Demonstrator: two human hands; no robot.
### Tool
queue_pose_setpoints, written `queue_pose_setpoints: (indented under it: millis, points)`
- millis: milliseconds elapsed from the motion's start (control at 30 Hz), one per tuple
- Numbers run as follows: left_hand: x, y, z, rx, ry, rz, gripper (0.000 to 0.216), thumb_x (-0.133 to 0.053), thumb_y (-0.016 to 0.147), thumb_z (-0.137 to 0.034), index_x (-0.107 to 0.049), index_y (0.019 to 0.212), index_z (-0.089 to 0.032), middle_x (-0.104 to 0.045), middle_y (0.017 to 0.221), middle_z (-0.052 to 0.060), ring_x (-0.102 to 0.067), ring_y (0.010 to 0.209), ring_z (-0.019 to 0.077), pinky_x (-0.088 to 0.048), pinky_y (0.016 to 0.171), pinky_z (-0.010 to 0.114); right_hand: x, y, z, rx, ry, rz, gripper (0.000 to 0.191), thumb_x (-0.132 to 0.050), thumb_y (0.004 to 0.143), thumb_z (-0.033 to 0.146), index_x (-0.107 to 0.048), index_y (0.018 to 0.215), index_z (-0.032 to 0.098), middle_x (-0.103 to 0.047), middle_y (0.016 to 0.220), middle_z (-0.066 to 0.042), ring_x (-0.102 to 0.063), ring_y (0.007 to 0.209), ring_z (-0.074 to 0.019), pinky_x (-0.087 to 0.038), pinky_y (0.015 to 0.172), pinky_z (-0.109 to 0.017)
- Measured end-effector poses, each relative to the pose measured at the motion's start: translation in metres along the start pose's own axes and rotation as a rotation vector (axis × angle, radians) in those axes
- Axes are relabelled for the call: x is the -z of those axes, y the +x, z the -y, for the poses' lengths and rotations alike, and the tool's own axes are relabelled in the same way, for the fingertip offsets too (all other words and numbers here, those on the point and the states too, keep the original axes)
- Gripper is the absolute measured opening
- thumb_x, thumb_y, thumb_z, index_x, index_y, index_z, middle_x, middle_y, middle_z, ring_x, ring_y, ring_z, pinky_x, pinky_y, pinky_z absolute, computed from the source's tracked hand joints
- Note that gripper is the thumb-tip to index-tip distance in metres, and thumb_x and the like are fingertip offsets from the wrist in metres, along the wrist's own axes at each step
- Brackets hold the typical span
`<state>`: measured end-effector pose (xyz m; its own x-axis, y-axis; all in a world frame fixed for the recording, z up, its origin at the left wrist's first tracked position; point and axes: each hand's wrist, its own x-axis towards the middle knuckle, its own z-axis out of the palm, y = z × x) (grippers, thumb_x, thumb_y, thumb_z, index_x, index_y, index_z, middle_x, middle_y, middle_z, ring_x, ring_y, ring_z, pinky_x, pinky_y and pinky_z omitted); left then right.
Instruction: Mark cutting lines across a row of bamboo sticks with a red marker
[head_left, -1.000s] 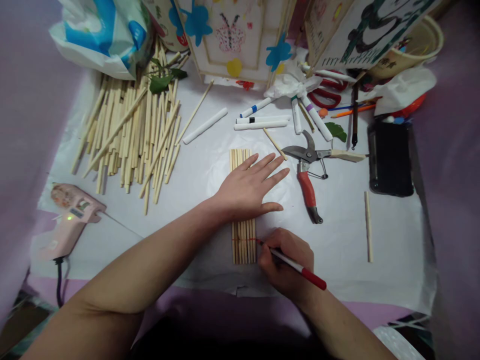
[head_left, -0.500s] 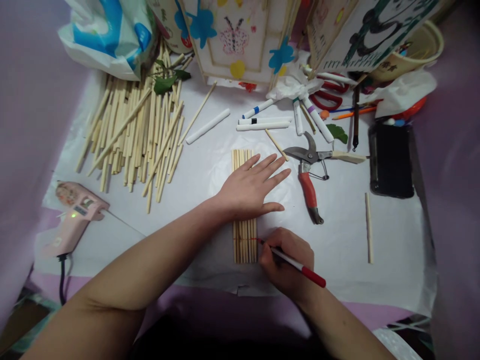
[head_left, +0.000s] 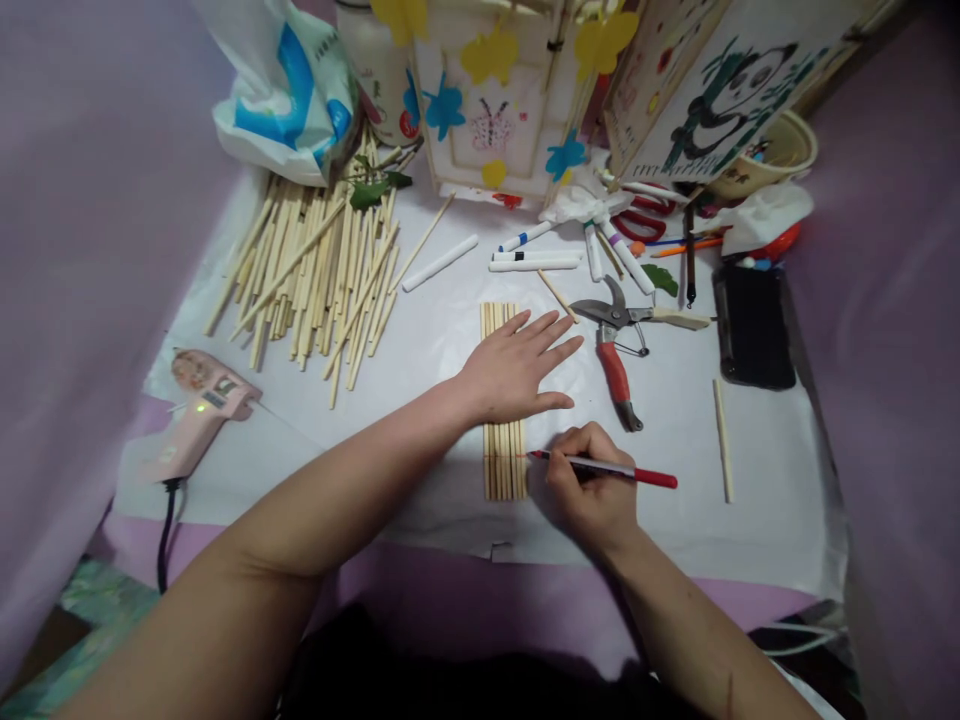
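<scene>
A row of wooden sticks (head_left: 505, 470) lies side by side on the white sheet, with a thin red line across its lower part. My left hand (head_left: 517, 368) rests flat over the middle of the row, fingers spread towards the right. To the right of the sticks, my right hand (head_left: 594, 490) grips a red marker pen (head_left: 615, 467). Its tip points left and sits just off the row's right edge, near the end of the red line. Red-handled pruning shears (head_left: 615, 365) lie open to the right of my left hand, beside a short stick (head_left: 557, 296).
A large pile of sticks (head_left: 300, 270) and a pink glue gun (head_left: 199, 410) are on the left. White markers (head_left: 534, 265) lie behind the row. A black phone (head_left: 754, 325) and a single stick (head_left: 722, 440) are at right. Decorated panels (head_left: 495, 100) stand at the back.
The marker tip has moved slightly right, away from the sticks' edge, and the pen lies flatter. My left hand stays on the row. The whole view has shifted with the head.
</scene>
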<state>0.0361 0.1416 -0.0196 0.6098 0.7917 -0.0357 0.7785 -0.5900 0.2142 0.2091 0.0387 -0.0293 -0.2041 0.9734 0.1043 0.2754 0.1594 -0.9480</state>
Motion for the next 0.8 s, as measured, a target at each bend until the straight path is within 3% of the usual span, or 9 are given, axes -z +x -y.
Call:
queue_pose_setpoints:
  millis: [367, 567, 800]
  points:
    - [0.0064, -0.0027, -0.0054, 0.006, 0.015, 0.034, 0.081, -0.047, 0.097, -0.065, -0.030, 0.160, -0.017, -0.016, 0.169, 0.011, -0.013, 0.157, 0.0256, -0.008, 0.127, 0.045, -0.0047, 0.0082, 0.0083, -0.005, 0.005, -0.099, 0.017, -0.058, 0.077, 0.019, -0.046, 0.065, 0.024, -0.051, 0.058, 0.005, -0.048, 0.054, -0.0127, -0.039, 0.054, -0.029]
    - [0.0026, -0.0037, -0.0046, 0.001, 0.020, -0.019, 0.083, -0.050, 0.096, -0.064, -0.029, 0.160, -0.017, -0.013, 0.169, 0.012, -0.011, 0.157, 0.0255, -0.008, 0.127, 0.044, -0.0046, 0.0085, 0.0037, 0.041, 0.044, -0.096, 0.014, -0.057, 0.076, 0.019, -0.048, 0.066, 0.024, -0.051, 0.059, 0.006, -0.048, 0.055, -0.0133, -0.039, 0.056, -0.029]
    - [0.0042, -0.0074, -0.0086, -0.017, 0.059, -0.070, 0.075, -0.048, 0.098, -0.058, -0.033, 0.158, -0.015, -0.028, 0.166, 0.013, -0.020, 0.156, 0.0251, -0.009, 0.126, 0.044, -0.0045, 0.0077, 0.0047, 0.101, 0.031, -0.119, 0.015, -0.055, 0.076, 0.020, -0.045, 0.065, 0.025, -0.047, 0.058, 0.006, -0.046, 0.056, -0.0142, -0.038, 0.058, -0.030]
